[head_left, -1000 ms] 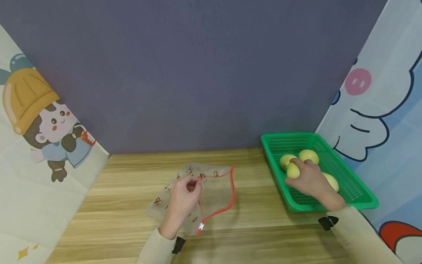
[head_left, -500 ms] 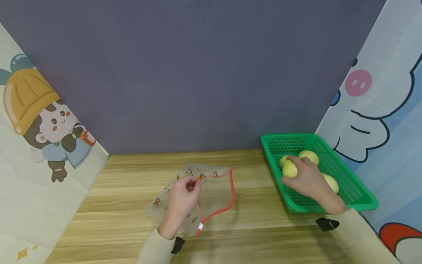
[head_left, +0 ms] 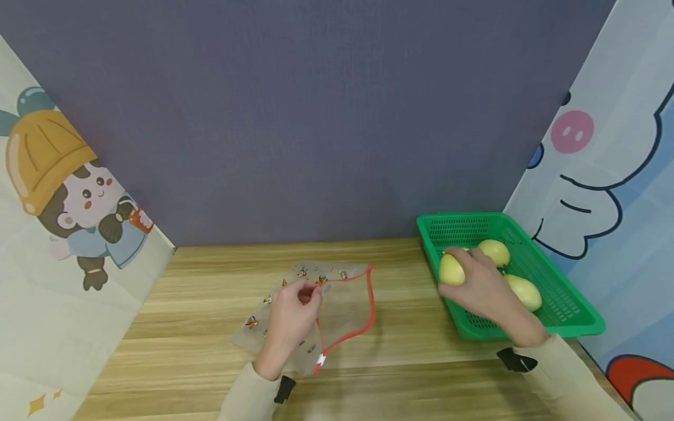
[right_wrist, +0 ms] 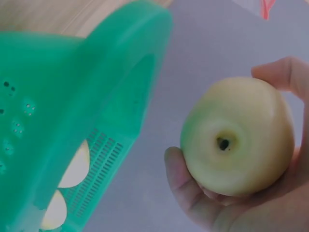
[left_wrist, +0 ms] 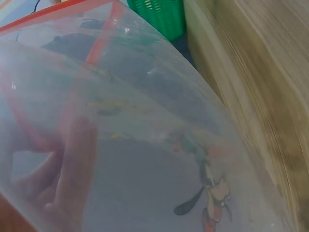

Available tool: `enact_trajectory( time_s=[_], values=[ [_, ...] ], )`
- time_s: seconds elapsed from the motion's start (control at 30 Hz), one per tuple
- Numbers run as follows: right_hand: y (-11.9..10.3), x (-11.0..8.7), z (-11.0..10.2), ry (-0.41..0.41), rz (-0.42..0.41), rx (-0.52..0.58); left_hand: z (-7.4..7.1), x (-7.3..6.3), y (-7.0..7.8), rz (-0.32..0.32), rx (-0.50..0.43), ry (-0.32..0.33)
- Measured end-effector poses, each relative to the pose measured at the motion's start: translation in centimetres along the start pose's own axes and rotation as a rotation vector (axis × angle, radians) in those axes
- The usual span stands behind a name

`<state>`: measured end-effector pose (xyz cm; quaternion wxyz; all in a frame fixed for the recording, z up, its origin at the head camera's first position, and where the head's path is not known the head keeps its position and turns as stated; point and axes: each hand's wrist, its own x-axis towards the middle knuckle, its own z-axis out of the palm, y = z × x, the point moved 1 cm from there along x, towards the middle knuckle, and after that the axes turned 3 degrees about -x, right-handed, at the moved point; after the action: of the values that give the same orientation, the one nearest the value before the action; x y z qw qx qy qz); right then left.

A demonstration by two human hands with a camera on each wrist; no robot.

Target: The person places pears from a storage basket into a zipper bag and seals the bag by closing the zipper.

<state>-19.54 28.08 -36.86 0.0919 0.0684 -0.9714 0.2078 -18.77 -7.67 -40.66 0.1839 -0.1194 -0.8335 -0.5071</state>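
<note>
My left hand (head_left: pixel 293 313) pinches the upper edge of a clear zip bag (head_left: pixel 344 307) with printed cartoon figures and a red zip rim. The bag's mouth gapes toward the right, and a white slider (head_left: pixel 321 359) sits at its near corner. Through the film in the left wrist view, fingers (left_wrist: pixel 79 159) show at the red edge. My right hand (head_left: pixel 481 287) grips a pale yellow pear (head_left: pixel 451 270) over the left rim of a green basket (head_left: pixel 571 292). In the right wrist view, thumb and fingers curl round this pear (right_wrist: pixel 236 140), its dark end facing the camera.
Inside the basket lie more pears, one at the back (head_left: pixel 494 253) and one beside the right wrist (head_left: pixel 523 292); another is mostly hidden by the hand. A dark panel (head_left: pixel 316 128) stands behind the wooden table (head_left: pixel 174 327), with printed cloths at both sides.
My right hand has moved left with the pear, from over the basket's inside to its left rim. The left hand and the bag have stayed nearly still.
</note>
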Motion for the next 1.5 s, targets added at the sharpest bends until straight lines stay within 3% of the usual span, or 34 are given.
enact_trajectory(
  time_s=[0.53,1.23,1.5],
  values=[
    [-2.1,0.4,1.0,-0.022,-0.059,0.039,-0.5,0.0,-0.1,-0.036,-0.006,-0.004],
    [-4.8,-1.4,2.6,-0.002,-0.129,0.01,0.0,-0.1,0.1,-0.029,-0.048,-0.041],
    [-5.9,-1.5,3.2,0.005,-0.164,0.015,0.0,-0.1,0.1,-0.031,-0.037,-0.027]
  ],
)
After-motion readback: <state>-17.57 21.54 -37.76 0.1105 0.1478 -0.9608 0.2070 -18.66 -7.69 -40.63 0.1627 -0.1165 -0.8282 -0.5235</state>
